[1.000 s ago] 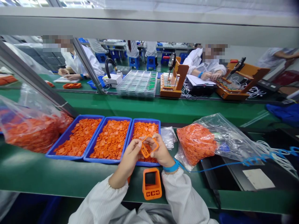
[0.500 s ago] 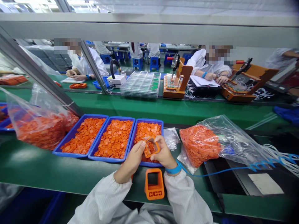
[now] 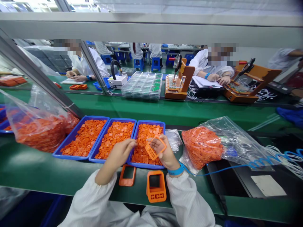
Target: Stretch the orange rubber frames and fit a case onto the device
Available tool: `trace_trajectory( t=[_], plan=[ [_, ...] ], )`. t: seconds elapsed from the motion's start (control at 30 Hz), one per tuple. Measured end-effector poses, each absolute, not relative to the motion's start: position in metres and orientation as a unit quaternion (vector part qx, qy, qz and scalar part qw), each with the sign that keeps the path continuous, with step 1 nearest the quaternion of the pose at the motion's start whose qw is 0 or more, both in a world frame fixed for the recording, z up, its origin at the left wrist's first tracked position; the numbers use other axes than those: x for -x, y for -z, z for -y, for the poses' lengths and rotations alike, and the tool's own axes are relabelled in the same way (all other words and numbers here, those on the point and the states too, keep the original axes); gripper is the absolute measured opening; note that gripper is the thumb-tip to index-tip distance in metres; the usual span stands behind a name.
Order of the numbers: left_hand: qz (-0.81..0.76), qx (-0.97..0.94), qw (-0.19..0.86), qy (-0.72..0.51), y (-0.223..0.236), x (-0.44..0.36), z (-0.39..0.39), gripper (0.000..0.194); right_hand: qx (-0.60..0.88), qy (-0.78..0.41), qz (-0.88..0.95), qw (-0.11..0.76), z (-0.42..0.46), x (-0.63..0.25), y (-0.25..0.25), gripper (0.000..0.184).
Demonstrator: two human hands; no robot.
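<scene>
My right hand [image 3: 168,154] grips an orange plastic frame [image 3: 151,152], tilted so that its large opening and small slots show. It is above the right-hand blue tray [image 3: 164,126], which is full of small flat orange parts [image 3: 142,151]. My left hand [image 3: 120,152] is closed, thumb and fingers pinched together, over the edge between the middle and right trays. What it pinches, if anything, is hidden. On the green bench lie a flat orange frame [image 3: 127,175] and a deeper orange housing [image 3: 156,186] with slots in its near end.
Two more blue trays [image 3: 55,154] of orange parts stand to the left, beside a clear bag [image 3: 40,132] of parts. Another bag [image 3: 202,146] lies right. A blue coiled cord [image 3: 236,168] runs from my right wristband. Co-workers [image 3: 213,67] sit across the bench behind orange fixtures [image 3: 177,82].
My left hand has let go of the frame and moved left and slightly up. The right hand keeps the frame, now turned more toward me. The flat frame on the bench has come into view.
</scene>
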State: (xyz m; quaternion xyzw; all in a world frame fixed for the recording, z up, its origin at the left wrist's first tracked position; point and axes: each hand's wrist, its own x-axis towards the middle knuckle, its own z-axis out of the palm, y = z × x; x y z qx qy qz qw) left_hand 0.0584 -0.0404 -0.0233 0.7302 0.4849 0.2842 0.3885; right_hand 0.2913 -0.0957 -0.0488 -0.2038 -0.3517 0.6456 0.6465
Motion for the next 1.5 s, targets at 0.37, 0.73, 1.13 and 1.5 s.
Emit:
trace_trajectory(
  t=[0.37,0.73,1.13,1.5],
  plan=[
    [-0.554,-0.821,0.080,-0.113,0.052,0.002,0.014,0.031,0.216,-0.661,0.313,0.647,0.093,-0.291,0.051,0.097],
    [-0.535,-0.758,0.189,-0.320,0.045,-0.006,0.030,0.030,0.226,-0.660,0.313,0.644,0.094,-0.291,0.051,0.097],
    [-0.374,-0.595,0.550,-0.452,0.015,-0.084,0.075,0.011,0.204,-0.666,0.328,0.638,0.093,-0.292,0.055,0.091],
    [-0.348,-0.661,0.492,-0.448,0.024,-0.091,0.074,0.007,0.206,-0.665,0.347,0.628,0.094,-0.293,0.054,0.088]
  ],
)
